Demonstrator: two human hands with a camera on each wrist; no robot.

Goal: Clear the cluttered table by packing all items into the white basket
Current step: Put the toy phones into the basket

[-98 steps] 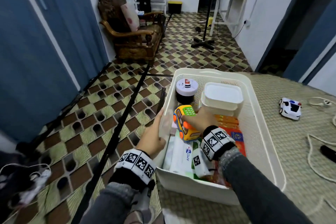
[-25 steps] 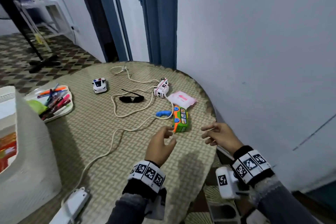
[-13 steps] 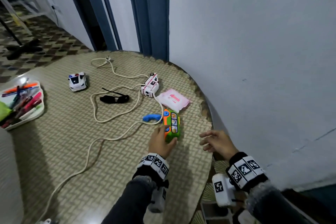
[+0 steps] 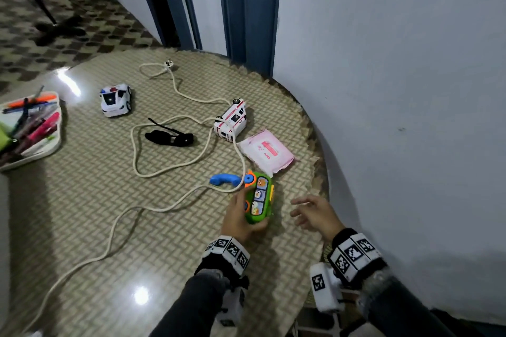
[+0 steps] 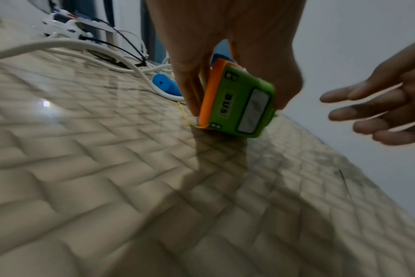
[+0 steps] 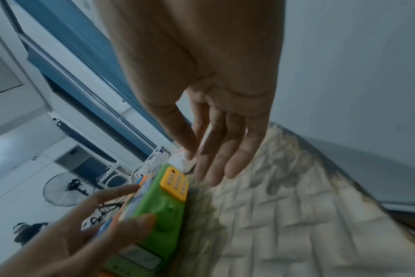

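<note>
- Where the round table (image 4: 115, 227) meets the pale wall, its woven-pattern top carries everything named below; the white basket itself I cannot make out in these views.
- A long cream cord (image 4: 137, 164) loops across the middle of the top, running under the side of the toy ambulance and past the blue handset.
- At the left edge sits a white tray (image 4: 41, 152) heaped with pens and markers.
- The left hand (image 4: 238, 220) grasps the green toy bus (image 4: 258, 201) near the table's right rim, thumb on one side and fingers curled on the other; the left wrist view shows the end marked "BUS" tilted, one lower corner close to the surface.
- The right hand (image 4: 315, 212) hovers just beside the bus with fingers loosely spread, gripping nothing.
- A pink packet (image 4: 267, 152) lies flat just beyond the bus.
- The toy ambulance (image 4: 231, 120) lies on its side, touching the cord.
- A white police car (image 4: 115, 100) stands well apart, toward the tray.
- Black sunglasses (image 4: 171, 137) lie inside a cord loop.
- The blue handset (image 4: 224, 180) rests beside the bus's far end.
</note>
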